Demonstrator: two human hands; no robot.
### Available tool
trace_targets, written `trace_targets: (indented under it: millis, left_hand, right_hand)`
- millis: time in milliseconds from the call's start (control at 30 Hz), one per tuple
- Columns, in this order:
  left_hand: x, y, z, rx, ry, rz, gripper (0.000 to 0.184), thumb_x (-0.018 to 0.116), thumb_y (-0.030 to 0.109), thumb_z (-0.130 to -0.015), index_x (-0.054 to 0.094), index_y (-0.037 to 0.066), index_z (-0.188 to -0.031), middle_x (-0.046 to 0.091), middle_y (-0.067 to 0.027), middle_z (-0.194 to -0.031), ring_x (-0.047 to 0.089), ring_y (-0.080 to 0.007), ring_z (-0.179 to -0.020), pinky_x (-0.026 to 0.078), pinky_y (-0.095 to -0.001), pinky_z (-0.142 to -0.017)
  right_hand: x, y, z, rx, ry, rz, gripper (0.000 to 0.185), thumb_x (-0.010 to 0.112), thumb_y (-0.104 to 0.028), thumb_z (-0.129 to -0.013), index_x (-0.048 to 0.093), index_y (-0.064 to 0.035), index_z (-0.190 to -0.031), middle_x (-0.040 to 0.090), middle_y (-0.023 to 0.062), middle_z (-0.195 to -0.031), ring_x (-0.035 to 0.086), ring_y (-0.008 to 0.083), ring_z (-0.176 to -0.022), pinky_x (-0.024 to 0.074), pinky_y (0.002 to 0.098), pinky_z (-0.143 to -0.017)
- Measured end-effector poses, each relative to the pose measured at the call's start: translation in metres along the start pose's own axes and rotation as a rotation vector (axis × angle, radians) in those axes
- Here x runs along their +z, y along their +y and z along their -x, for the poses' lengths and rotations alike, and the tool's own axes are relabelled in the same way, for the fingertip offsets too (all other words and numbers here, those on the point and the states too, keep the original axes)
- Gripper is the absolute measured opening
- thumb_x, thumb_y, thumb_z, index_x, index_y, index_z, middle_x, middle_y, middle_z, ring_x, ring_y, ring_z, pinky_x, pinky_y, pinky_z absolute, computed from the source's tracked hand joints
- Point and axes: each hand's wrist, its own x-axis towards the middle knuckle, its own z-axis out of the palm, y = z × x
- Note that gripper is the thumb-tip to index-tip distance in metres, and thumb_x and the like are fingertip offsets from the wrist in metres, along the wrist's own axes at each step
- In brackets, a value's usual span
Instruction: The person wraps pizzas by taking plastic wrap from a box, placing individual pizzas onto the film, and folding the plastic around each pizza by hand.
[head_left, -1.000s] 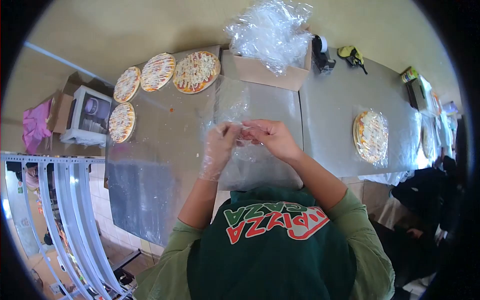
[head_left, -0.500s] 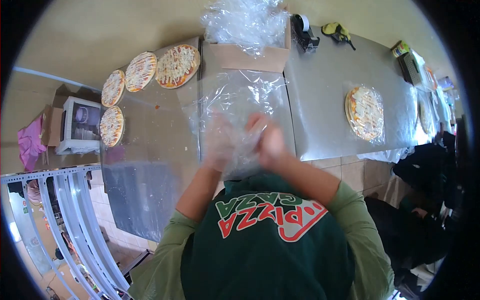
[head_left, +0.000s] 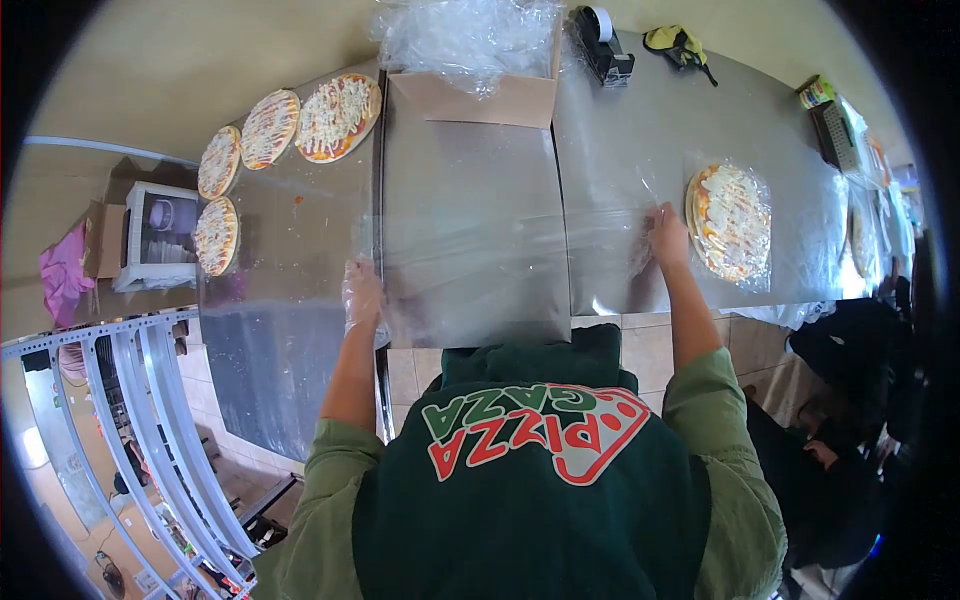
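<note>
A sheet of clear plastic film (head_left: 490,240) is stretched low over the steel table, with one end in each hand. My left hand (head_left: 362,293) is closed on its left end, near the seam between two tables. My right hand (head_left: 668,238) grips the other end, just left of a plastic-wrapped stack of pizzas (head_left: 732,225). Whether the film is a flat sheet or a bag I cannot tell. Several unwrapped pizzas with sauce and shredded cheese, among them a large one (head_left: 338,118), lie at the far left.
A cardboard box (head_left: 475,102) full of crumpled clear plastic (head_left: 470,45) stands at the back. Right of it are a tape dispenser (head_left: 604,50) and a yellow-black item (head_left: 677,48). A white metal rack (head_left: 160,440) stands at left; a person in dark clothes (head_left: 820,490) is at lower right.
My hands have moved from close together in the middle to wide apart. The bunched plastic between them is now drawn out sideways. The view has shifted slightly.
</note>
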Motion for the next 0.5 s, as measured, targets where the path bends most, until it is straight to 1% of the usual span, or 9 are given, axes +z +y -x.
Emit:
trace_targets:
  millis: [67,100,167,200,267,300,367,400,500]
  left_hand:
    - [0.000,0.009,0.007,0.161,0.141,-0.275,0.034,0.057,0.027,-0.084,0.048,0.001,-0.105,0.059,-0.0153,-0.080,0.058,-0.0306,-0.073,0.047,-0.0411,-0.069]
    - [-0.003,0.028,0.018,0.241,0.211,-0.414,0.034,0.056,0.027,-0.084,0.048,0.001,-0.106,0.060,-0.0170,-0.085,0.058,-0.0328,-0.077,0.047,-0.0422,-0.074]
    - [-0.009,0.085,0.048,0.556,0.439,-0.618,0.033,0.051,0.027,-0.087,0.047,0.002,-0.109,0.060,-0.0160,-0.097,0.059,-0.0338,-0.080,0.048,-0.0437,-0.074]
    - [-0.003,0.104,0.057,0.714,0.554,-0.717,0.033,0.048,0.027,-0.088,0.047,0.003,-0.110,0.060,-0.0155,-0.103,0.060,-0.0343,-0.082,0.049,-0.0444,-0.074]
    - [0.047,0.085,0.034,0.885,0.231,-0.257,0.028,0.054,0.024,-0.084,0.054,0.004,-0.104,0.059,-0.0134,-0.100,0.056,-0.0309,-0.092,0.046,-0.0403,-0.079]
    - [0.082,0.064,0.018,0.677,-0.127,-0.134,0.026,0.055,0.021,-0.083,0.055,0.006,-0.104,0.058,-0.0123,-0.103,0.056,-0.0303,-0.095,0.045,-0.0400,-0.079]
    - [0.125,0.070,0.014,0.705,-0.515,-0.247,0.026,0.057,0.022,-0.081,0.056,0.009,-0.103,0.057,-0.0096,-0.106,0.054,-0.0281,-0.099,0.045,-0.0382,-0.081]
    - [0.131,0.089,0.022,0.952,-0.547,-0.492,0.027,0.059,0.026,-0.081,0.057,0.010,-0.103,0.057,-0.0079,-0.108,0.053,-0.0265,-0.101,0.045,-0.0366,-0.082]
    - [0.121,0.122,0.050,0.942,-0.543,-0.709,0.055,0.059,0.041,-0.080,0.045,0.011,-0.124,0.049,-0.0108,-0.125,0.048,-0.0298,-0.113,0.041,-0.0456,-0.092]
  right_hand:
    - [-0.003,0.002,-0.001,0.034,-0.010,0.028,0.021,0.043,-0.026,-0.092,0.049,-0.0070,-0.098,0.060,0.0242,-0.078,0.058,0.0452,-0.074,0.0437,0.0523,-0.063]
    - [-0.004,-0.002,0.000,0.052,-0.015,0.042,0.020,0.043,-0.026,-0.092,0.049,-0.0076,-0.098,0.060,0.0244,-0.078,0.058,0.0453,-0.074,0.0436,0.0525,-0.063]
    - [-0.002,-0.005,0.001,0.011,-0.006,-0.008,0.019,0.043,-0.025,-0.092,0.048,-0.0084,-0.099,0.060,0.0250,-0.077,0.057,0.0456,-0.074,0.0432,0.0532,-0.063]
    - [-0.001,-0.007,0.001,-0.010,-0.001,-0.031,0.018,0.042,-0.025,-0.092,0.048,-0.0089,-0.099,0.060,0.0252,-0.077,0.057,0.0457,-0.075,0.0430,0.0535,-0.062]
    - [0.003,-0.012,0.003,-0.038,-0.003,-0.043,0.017,0.042,-0.024,-0.092,0.048,-0.0091,-0.099,0.059,0.0256,-0.076,0.057,0.0461,-0.074,0.0427,0.0536,-0.061]
    - [0.004,-0.013,0.003,-0.054,-0.004,-0.049,0.017,0.042,-0.023,-0.093,0.048,-0.0092,-0.099,0.059,0.0258,-0.076,0.057,0.0463,-0.074,0.0426,0.0537,-0.061]
    - [0.001,-0.009,0.003,-0.108,-0.007,-0.068,0.018,0.043,-0.023,-0.092,0.048,-0.0081,-0.100,0.059,0.0263,-0.077,0.056,0.0464,-0.074,0.0436,0.0522,-0.060]
    - [-0.001,-0.005,0.001,-0.134,-0.007,-0.076,0.019,0.044,-0.023,-0.091,0.049,-0.0076,-0.100,0.059,0.0266,-0.078,0.056,0.0464,-0.074,0.0440,0.0514,-0.060]
    - [-0.013,0.051,-0.026,-0.376,0.160,0.065,0.028,0.051,-0.023,-0.089,0.048,-0.0055,-0.110,0.060,0.0183,-0.072,0.060,0.0372,-0.060,0.0462,0.0460,-0.055]
